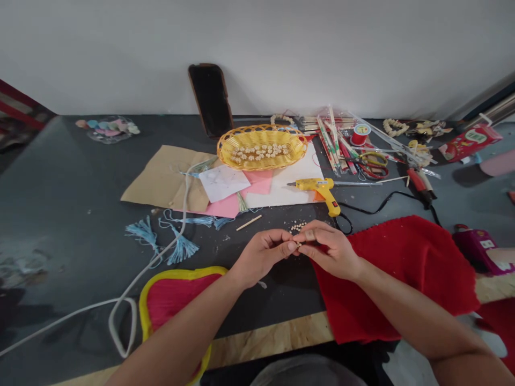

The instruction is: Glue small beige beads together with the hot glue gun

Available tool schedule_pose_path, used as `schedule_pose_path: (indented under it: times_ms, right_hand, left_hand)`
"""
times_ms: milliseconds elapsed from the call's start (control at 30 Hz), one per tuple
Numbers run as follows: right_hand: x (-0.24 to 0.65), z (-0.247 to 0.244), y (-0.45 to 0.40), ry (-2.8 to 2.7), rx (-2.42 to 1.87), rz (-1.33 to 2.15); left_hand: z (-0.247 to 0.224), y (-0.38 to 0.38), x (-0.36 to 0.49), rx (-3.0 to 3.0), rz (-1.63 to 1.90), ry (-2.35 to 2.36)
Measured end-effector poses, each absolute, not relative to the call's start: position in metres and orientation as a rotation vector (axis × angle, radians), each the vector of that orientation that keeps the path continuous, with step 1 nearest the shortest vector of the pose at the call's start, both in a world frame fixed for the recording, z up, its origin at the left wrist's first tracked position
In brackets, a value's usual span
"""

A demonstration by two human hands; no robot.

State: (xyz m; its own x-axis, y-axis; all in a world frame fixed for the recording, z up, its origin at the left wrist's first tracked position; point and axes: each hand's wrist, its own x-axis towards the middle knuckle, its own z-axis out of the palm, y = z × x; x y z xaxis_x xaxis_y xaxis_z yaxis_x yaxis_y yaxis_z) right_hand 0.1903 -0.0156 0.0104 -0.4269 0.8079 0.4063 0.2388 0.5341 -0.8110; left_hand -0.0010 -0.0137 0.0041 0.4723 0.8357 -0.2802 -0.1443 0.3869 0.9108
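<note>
"Where is the small piece (299, 244)?"

"Lower center of the frame, pinched between the fingertips of my left hand (266, 253) and right hand (330, 251), just below the scattered bits (298, 226)."

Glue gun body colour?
Yellow; the glue gun shows best in the head view.

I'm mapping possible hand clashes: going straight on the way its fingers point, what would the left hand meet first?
Most likely the fingertips of the right hand, with the small pale piece between the two. Depth there is unclear, so the left hand might meet that piece first.
</note>
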Motion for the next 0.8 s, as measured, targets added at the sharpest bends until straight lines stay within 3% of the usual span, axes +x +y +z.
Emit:
schedule_pose_path:
  times_ms: [800]
  right_hand:
    - [0.1906,0.0104,-0.0160,-1.896,-0.834,0.866]
  left_hand:
    - [0.0019,-0.0150,-0.0019,0.912,0.750,0.848]
